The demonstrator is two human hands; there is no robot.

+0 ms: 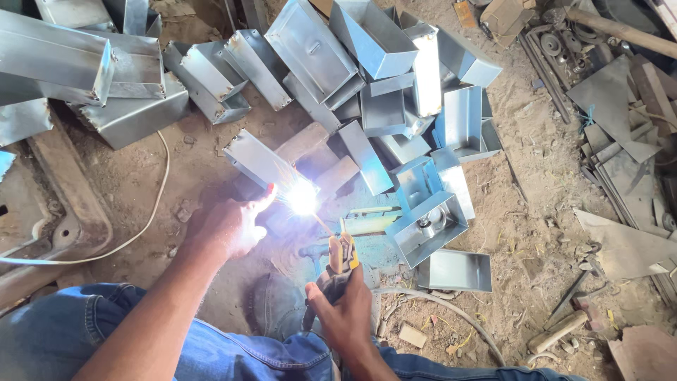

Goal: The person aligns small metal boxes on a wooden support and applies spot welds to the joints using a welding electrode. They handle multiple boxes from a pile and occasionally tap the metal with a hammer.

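Right hand (345, 310) is gripping electrode holder (340, 262), arc flashing at sheet-metal box (257, 161); left hand (229, 227), fingers open, is resting beside it on the floor (536, 176).

I see open dirt floor (515, 176) to the right. Ahead, my hands are blocked by piled metal boxes (381, 77); a white cable (151, 212) crosses the left.
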